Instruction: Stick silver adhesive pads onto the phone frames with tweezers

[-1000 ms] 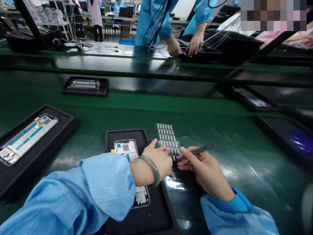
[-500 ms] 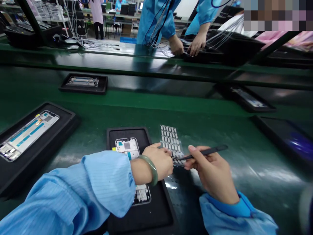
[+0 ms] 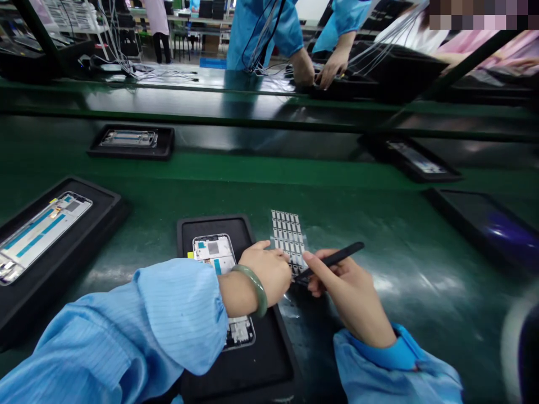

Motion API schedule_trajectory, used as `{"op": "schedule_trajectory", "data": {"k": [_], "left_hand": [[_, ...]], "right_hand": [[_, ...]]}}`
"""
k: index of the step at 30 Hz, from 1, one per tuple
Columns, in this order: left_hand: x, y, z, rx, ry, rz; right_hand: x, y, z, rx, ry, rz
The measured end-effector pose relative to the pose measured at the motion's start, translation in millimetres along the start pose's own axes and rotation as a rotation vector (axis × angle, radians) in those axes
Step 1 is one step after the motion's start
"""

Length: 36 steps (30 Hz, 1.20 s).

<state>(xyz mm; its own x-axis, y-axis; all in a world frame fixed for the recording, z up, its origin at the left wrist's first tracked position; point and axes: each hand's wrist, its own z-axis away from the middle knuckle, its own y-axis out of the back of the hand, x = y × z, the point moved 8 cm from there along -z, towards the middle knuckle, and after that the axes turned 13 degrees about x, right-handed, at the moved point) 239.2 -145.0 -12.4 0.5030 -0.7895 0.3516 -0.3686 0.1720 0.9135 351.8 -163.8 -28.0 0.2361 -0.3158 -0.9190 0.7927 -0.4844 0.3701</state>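
Note:
My left hand, with a green bangle at the wrist, reaches over a phone frame lying in a black tray. Its bent fingers are closed at the lower left edge of a sheet of small pale stickers; the fingertips are partly hidden. In my right hand is a pair of black tweezers, gripped between thumb and fingers. The tweezer tips point down-left to the sheet's lower end, close beside my left fingers. My left forearm covers the middle of the phone frame.
Another black tray with a phone frame stands at the left. Farther trays sit at the back left and back right, and a dark tray at the right. Across the bench, a co-worker's hands work among cables.
My right hand has moved left and the tweezers tilt more steeply, their tips now nearer my left fingers. My left hand stays at the sheet. The whole view has shifted slightly.

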Motion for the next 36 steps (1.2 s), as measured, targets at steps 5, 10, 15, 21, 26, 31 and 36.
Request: {"op": "schedule_trajectory", "data": {"k": [5, 10, 15, 21, 26, 31, 36], "left_hand": [[0.3, 0.3, 0.4, 0.011, -0.004, 0.020], [-2.4, 6.4, 0.1, 0.102, 0.045, 0.052], [-7.0, 16.2, 0.8, 0.198, 0.081, 0.105], [-31.1, 61.5, 20.7, 0.452, 0.317, 0.583], [-57.3, 83.4, 49.9, 0.573, 0.556, 0.852], [-76.8, 87.6, 70.4, 0.656, 0.697, 0.959], [-89.3, 86.4, 81.1, 0.601, 0.801, 0.940]], "right_hand": [[5.2, -5.5, -1.3, -0.050, -0.032, -0.011], [7.1, -10.6, -5.7, -0.116, -0.169, -0.142], [-7.7, -2.7, -16.3, -0.071, -0.237, -0.299], [-63.5, -18.5, -12.5, -0.062, -0.011, -0.394], [-102.3, -60.0, 2.2, -0.187, 0.132, -0.454], [-118.9, -84.5, 14.9, -0.242, 0.275, -0.387], [-126.9, -90.9, 25.4, -0.200, 0.432, -0.280]]}}
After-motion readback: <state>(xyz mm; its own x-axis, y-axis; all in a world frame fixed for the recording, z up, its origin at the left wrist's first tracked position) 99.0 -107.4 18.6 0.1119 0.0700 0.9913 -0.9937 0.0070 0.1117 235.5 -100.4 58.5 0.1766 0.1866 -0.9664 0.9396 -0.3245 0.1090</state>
